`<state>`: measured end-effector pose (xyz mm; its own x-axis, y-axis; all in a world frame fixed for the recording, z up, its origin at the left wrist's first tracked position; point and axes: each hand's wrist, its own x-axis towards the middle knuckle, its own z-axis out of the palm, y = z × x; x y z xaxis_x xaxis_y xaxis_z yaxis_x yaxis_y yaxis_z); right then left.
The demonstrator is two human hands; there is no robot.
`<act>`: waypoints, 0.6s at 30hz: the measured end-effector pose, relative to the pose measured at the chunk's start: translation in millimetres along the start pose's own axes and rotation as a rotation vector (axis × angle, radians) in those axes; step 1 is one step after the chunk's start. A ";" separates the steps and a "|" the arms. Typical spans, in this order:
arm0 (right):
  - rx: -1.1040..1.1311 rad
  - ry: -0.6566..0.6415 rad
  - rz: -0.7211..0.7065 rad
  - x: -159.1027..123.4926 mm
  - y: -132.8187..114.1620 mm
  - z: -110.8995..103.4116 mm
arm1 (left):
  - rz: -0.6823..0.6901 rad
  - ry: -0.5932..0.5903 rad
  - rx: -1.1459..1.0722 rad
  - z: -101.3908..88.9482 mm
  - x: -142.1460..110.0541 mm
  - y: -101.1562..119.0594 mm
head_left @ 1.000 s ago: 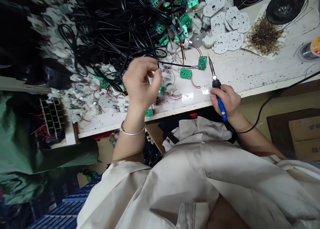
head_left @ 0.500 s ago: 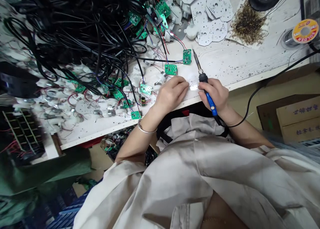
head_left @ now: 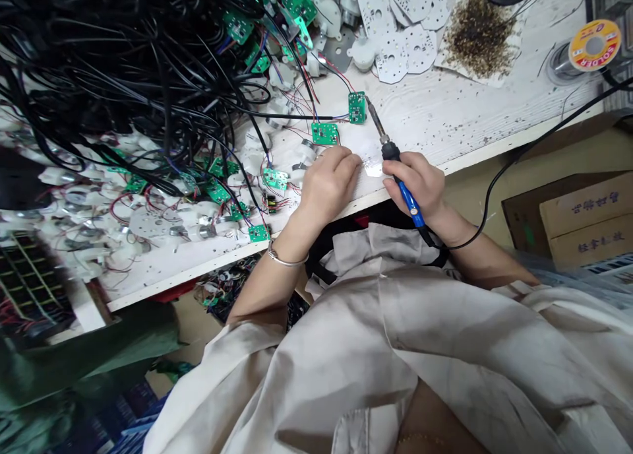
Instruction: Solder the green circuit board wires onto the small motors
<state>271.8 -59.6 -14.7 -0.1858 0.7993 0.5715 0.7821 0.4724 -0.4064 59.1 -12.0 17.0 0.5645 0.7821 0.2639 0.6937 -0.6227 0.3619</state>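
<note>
My white speckled wooden workbench (head_left: 445, 121) runs across the view, with a tangled heap of black cables (head_left: 123, 64) piled far left, leaving the right side open for work. My right hand (head_left: 413, 187) closes pen-style around a blue-handled soldering iron (head_left: 409, 203), a grip that steadies its metal tip just beside a small green circuit board (head_left: 356, 107). My left hand (head_left: 329, 183) rests curled on the bench near a second green circuit board (head_left: 325, 133); whether its fingers pinch anything, I cannot tell.

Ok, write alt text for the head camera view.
A right hand grips a blue-handled soldering iron beside a left hand, near green circuit boards on a white workbench, with a tangle of black cables beyond.
</note>
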 end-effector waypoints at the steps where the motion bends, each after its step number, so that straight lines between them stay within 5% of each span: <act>1: 0.001 0.009 -0.008 0.3 -0.2 -0.6 | -0.024 -0.007 -0.017 -0.1 1.0 1.9; 12: 0.221 0.116 -0.054 6.7 -1.0 -5.3 | -0.136 0.022 -0.180 9.4 4.3 8.3; 14: 0.359 0.126 0.048 6.2 -3.3 -9.2 | -0.164 -0.002 -0.211 8.2 6.7 9.6; 18: 0.682 0.265 0.498 3.2 -7.0 -20.5 | -0.166 -0.078 -0.210 -1.5 12.5 11.3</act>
<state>278.0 -67.9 4.6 0.2922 0.8987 0.3271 0.1945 0.2790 -0.9404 73.4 -9.2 25.7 0.4892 0.8640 0.1193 0.6762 -0.4621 0.5738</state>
